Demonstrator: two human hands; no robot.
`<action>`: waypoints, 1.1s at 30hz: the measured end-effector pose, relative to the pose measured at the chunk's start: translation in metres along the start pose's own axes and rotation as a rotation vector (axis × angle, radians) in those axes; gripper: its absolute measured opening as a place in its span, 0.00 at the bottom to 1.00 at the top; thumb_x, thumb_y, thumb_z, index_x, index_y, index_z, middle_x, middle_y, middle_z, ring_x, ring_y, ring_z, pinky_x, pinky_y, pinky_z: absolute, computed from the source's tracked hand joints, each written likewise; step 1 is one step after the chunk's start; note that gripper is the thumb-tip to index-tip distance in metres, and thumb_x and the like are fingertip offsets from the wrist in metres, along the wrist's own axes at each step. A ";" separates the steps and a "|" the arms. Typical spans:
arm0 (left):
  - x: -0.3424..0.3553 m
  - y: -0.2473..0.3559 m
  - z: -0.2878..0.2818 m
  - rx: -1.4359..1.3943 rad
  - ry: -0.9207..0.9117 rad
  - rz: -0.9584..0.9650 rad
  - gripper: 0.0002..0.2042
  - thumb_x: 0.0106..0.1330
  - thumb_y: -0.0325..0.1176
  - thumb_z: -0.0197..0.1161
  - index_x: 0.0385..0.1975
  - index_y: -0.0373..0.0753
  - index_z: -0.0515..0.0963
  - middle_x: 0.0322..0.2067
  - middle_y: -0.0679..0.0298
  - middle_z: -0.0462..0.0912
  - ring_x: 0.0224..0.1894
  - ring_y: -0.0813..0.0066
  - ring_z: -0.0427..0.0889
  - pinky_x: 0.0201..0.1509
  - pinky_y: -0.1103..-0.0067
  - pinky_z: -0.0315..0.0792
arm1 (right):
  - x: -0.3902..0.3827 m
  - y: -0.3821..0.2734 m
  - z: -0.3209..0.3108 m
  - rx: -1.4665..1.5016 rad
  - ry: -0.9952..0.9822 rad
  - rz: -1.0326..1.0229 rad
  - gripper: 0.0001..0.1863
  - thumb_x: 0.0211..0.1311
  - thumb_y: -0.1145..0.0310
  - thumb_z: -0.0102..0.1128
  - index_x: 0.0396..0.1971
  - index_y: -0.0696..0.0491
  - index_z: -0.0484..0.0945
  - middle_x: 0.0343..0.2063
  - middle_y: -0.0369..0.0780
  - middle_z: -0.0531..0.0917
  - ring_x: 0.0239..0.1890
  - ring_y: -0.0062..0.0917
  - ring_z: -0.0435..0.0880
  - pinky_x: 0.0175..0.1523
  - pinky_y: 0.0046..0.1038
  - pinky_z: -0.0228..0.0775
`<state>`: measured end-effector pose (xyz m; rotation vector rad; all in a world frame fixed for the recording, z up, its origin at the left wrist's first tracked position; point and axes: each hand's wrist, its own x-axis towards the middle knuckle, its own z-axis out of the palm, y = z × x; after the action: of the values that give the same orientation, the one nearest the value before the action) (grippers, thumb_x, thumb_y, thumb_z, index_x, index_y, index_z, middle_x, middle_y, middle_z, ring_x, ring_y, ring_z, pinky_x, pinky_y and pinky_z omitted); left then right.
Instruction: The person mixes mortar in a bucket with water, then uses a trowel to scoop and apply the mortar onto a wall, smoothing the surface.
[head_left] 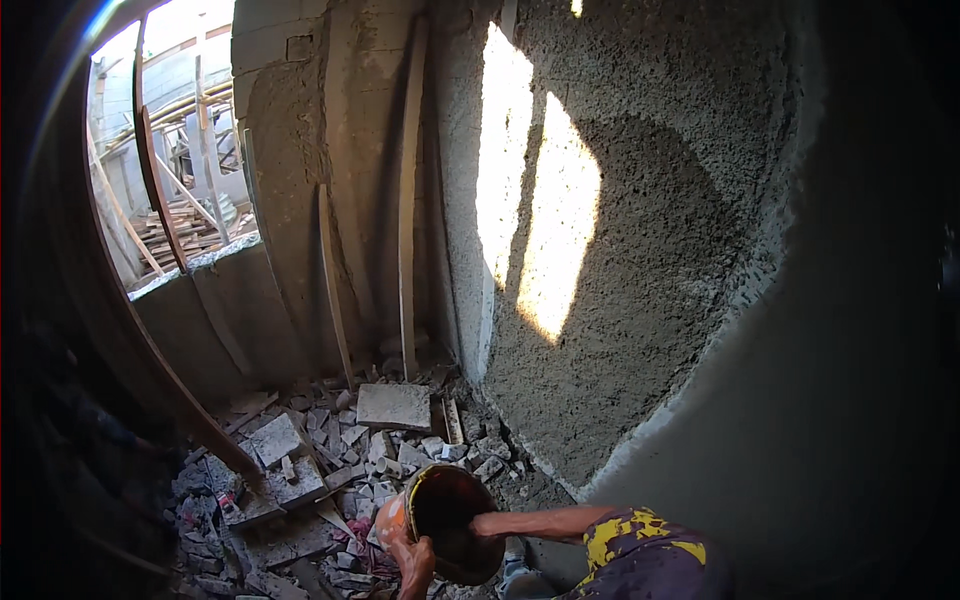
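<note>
An orange bucket (391, 522) with a dirty, dark inside is tilted in front of me at the lower middle. My left hand (414, 562) grips its near left side, thumb up by the rim. From the right, my right hand (486, 525) reaches in over the rim. Its fingers are lost in the shadow inside, so what they touch does not show. A purple sleeve with yellow patches covers my right upper arm. Part of a shoe (515, 572) shows just right of the bucket.
Broken blocks and rubble (350, 440) cover the floor, with a larger flat block (395, 406) near the corner. Wooden boards (410, 200) lean on the back wall. Rough wet plaster (640, 250) coats the right wall, beside a smoother grey area. A window opening (175, 150) stands left.
</note>
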<state>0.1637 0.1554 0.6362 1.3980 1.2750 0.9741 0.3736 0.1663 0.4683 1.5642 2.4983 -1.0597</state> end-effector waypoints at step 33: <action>0.106 -0.014 0.032 -0.320 0.153 -0.193 0.20 0.39 0.16 0.48 0.37 0.36 0.74 0.22 0.71 0.69 0.22 0.80 0.66 0.25 0.82 0.63 | -0.181 0.075 -0.233 -0.159 0.788 0.313 0.21 0.57 0.57 0.50 0.41 0.58 0.76 0.29 0.48 0.81 0.32 0.39 0.82 0.40 0.38 0.75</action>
<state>0.2055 0.2559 0.6109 0.9522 1.2736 1.1109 0.6020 0.1701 0.6705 2.5656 2.4682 -0.1981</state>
